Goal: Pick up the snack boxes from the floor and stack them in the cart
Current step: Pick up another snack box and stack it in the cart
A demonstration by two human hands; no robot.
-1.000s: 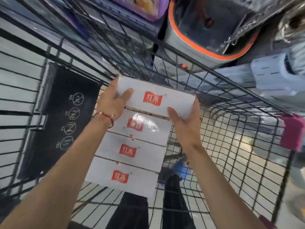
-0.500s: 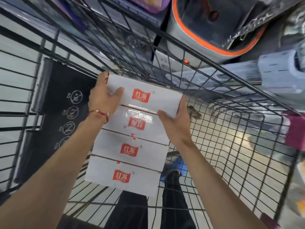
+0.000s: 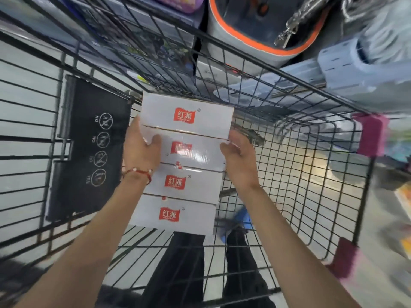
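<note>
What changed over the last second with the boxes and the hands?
The left hand and right hand lowered the far snack box into the cart at the row's end, then let go and drew back toward the person. The three nearer snack boxes stayed put.

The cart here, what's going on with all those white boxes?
A person is loading white snack boxes into a wire cart. Four lie side by side in a row inside it. Neither hand holds one now. The left hand rests against the left edge of the second box from the far end, thumb on top. The right hand is open at its right edge.
</note>
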